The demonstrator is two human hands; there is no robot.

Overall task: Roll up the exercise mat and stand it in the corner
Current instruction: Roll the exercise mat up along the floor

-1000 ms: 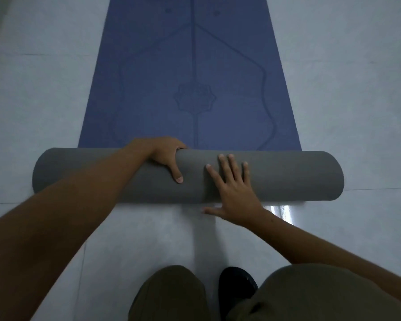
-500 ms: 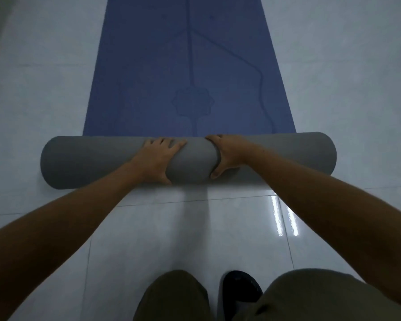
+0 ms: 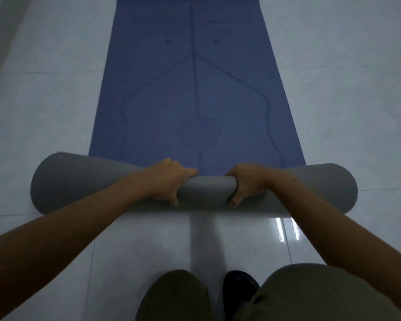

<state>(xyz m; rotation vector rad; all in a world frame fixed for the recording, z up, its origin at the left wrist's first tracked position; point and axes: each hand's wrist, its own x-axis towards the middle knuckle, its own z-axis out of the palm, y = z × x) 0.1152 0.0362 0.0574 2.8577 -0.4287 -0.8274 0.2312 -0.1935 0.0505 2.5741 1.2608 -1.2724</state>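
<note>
Your exercise mat lies lengthwise on the floor ahead of you, its near part wound into a thick grey roll that runs crosswise in front of your knees. The rolled skin looks matte and smooth, while the flat part is dull blue with faint embossed lines and a rosette at the centre. Your left hand and right hand clasp the roll near its middle, fingers curled over the top and thumbs pressed on the near side. The floor is glossy pale tile with thin grout lines, bare on both sides of the mat. The mat's far end is cut off at the top edge. A dark shoe shows between your knees; the fingertips are hidden behind the roll.
</note>
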